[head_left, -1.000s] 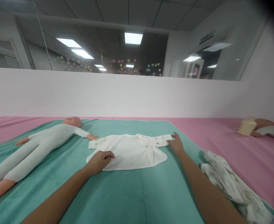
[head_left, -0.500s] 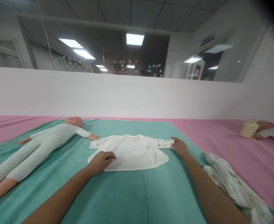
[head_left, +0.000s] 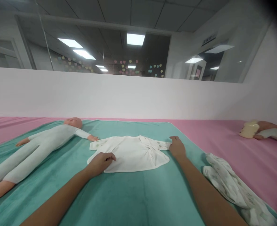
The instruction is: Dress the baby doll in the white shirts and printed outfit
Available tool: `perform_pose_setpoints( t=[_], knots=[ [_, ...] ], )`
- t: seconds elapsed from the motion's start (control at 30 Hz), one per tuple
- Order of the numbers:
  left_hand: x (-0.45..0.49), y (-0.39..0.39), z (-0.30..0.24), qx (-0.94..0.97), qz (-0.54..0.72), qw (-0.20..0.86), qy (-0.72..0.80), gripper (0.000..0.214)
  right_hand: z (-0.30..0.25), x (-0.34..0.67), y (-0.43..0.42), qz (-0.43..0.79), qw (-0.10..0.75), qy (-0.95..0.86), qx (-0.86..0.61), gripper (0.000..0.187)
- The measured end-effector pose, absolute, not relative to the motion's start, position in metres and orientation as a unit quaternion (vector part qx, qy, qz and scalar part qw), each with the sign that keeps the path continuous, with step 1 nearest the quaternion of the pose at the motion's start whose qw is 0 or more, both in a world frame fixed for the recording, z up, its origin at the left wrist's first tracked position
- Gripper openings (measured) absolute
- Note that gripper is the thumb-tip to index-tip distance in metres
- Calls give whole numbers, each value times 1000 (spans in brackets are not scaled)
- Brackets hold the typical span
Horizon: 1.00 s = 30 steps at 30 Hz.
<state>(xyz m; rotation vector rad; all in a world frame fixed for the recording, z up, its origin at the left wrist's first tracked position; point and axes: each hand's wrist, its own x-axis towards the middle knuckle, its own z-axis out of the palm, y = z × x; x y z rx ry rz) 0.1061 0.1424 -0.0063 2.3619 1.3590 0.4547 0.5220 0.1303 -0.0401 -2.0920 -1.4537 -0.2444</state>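
A white long-sleeved baby shirt [head_left: 131,153] with small prints on its sleeves lies spread out on a teal blanket [head_left: 122,197]. My left hand [head_left: 102,164] rests over the shirt's lower left part, fingers curled together against the cloth; the fingertips are partly hidden. At the cuff of the right sleeve, my right hand [head_left: 177,148] has its fingers closed on the sleeve's end. A baby doll [head_left: 50,138] in a pale bodysuit lies on its back at the left, one hand close to the shirt's left sleeve.
On the right edge of the blanket lies a crumpled white printed cloth [head_left: 235,185]. Farther right, on the pink sheet [head_left: 214,135], stand a cream-coloured bottle [head_left: 248,130] and a partly visible second doll [head_left: 271,133]. A white wall [head_left: 133,95] with windows above closes off the back.
My right hand has turned slightly at the cuff, its fingers now more bunched together. My left hand stays where it was on the shirt. The whole view has shifted a little.
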Motion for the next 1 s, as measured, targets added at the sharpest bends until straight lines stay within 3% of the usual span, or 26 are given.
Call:
perform_pose_setpoints(
  t=[0.13,0.27,0.5,0.83,1.0],
  knots=[
    [107,142,-5,840,164,181,484,33,-41,486,138,-14,248,-678,-692,45],
    [108,141,-4,842,156,182,484,32,-46,458,143,31,184,-755,-628,54],
    [108,142,-5,846,159,174,479,32,-48,475,149,39,103,-688,-718,59],
    [106,139,-5,831,197,187,485,33,-55,520,148,7,92,-535,-840,59],
    [95,160,-14,782,317,104,526,30,-49,517,142,-52,109,-513,-850,56]
  ],
)
